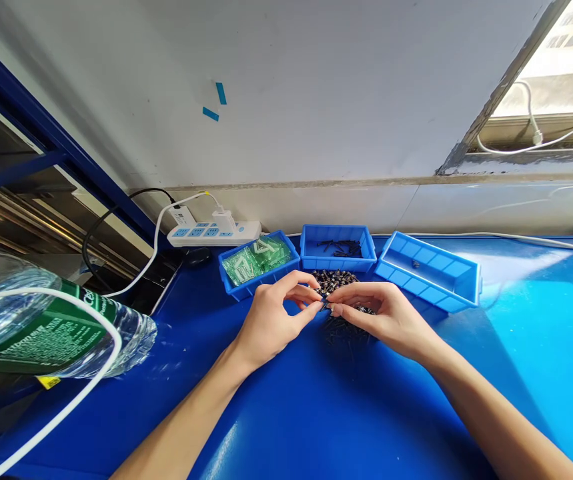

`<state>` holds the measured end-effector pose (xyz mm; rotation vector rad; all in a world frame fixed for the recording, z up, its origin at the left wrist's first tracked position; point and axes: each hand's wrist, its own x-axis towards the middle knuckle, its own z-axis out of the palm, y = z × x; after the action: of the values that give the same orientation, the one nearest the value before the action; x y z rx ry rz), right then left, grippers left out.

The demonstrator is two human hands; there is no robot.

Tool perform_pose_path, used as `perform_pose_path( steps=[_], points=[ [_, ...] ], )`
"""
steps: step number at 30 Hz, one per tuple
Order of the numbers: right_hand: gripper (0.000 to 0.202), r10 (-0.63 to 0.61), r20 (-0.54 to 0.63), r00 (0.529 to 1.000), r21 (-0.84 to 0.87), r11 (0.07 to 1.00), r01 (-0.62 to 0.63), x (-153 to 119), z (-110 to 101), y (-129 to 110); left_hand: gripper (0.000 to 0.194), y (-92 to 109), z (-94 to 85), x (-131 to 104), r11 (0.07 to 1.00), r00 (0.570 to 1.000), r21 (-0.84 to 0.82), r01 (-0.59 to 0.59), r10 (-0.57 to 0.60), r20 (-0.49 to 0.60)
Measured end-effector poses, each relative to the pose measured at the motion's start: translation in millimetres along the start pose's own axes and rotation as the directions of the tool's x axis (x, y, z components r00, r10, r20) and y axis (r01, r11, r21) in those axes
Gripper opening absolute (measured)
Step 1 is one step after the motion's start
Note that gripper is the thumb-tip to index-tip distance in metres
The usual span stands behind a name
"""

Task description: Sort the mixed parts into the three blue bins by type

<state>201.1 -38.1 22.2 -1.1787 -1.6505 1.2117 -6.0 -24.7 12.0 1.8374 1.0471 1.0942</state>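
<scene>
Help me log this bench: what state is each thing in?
Left hand, fingers bent
Right hand, fingers bent
Pile, loose
Left bin, open, holding packets
Middle bin, open, partly filled
Right bin, open, nearly empty
Strip, plug inserted
Bottle, partly out of view

Three bins point(337, 265) stand side by side on the table point(276, 407) — behind the screw pile point(336, 283). A power strip point(241, 233) lies left.

The single view looks from the wearer's head, forward and down over the bench point(366, 413) toward the wall point(316, 100), at close range.
</scene>
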Motion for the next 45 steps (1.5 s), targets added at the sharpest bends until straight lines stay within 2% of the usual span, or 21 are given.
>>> perform_pose_path(
  steps=[6, 8, 10, 12, 15, 18, 21, 26, 32, 40, 45],
  points=[
    [0.023, 0.035, 0.032, 0.999, 0.027, 0.999, -0.036, 1, -4, -3, 0.009, 2, 0.6, -1, 1.0, 0.999, -0.025, -0.001, 0.002, 0.034],
    [0.022, 0.069, 0.033, 0.997, 0.037, 0.997, -0.07, 1, -8, -3, 0.002, 2, -0.9, -1, 0.998, 0.998, 0.041, -0.039, 0.037, 0.055],
    [0.023, 0.099, -0.023, 0.995, 0.051, 0.994, -0.098, 1, -13, -3, 0.008, 0, -2.5, -1, 0.979, 0.989, 0.156, -0.134, 0.121, 0.091],
    [0.026, 0.109, -0.137, 0.985, 0.091, 0.991, -0.097, 1, -17, -1, 0.013, -5, -3.1, -1, 0.92, 0.956, 0.274, -0.281, 0.244, 0.164],
    [0.036, 0.087, -0.283, 0.955, 0.163, 0.986, -0.042, 1, -18, 3, 0.021, -13, -1.8, -2, 0.803, 0.874, 0.366, -0.471, 0.366, 0.322],
    [0.041, 0.08, -0.307, 0.948, 0.191, 0.981, -0.021, 2, -17, 6, 0.023, -17, 0.8, -3, 0.752, 0.827, 0.384, -0.536, 0.378, 0.415],
    [0.036, 0.088, -0.285, 0.954, 0.182, 0.983, -0.036, 3, -16, 8, 0.022, -18, 2.1, -3, 0.736, 0.818, 0.394, -0.551, 0.381, 0.431],
    [0.03, 0.088, -0.243, 0.966, 0.163, 0.985, -0.049, 2, -17, 8, 0.018, -18, 1.9, -3, 0.728, 0.848, 0.456, -0.512, 0.343, 0.405],
    [0.028, 0.104, -0.3, 0.948, 0.176, 0.983, -0.052, 0, -10, 3, 0.016, -17, -1.2, -1, 0.814, 0.914, 0.442, -0.378, 0.25, 0.321],
    [0.025, 0.079, -0.202, 0.976, 0.16, 0.986, -0.047, 3, -15, 6, 0.022, -11, -5.8, 0, 0.874, 0.95, 0.418, -0.247, 0.133, 0.284],
    [0.026, 0.05, -0.199, 0.979, 0.082, 0.996, -0.034, 5, -9, 5, 0.03, -11, -7.0, 0, 0.915, 0.969, 0.344, -0.212, 0.152, 0.193]
  ],
)
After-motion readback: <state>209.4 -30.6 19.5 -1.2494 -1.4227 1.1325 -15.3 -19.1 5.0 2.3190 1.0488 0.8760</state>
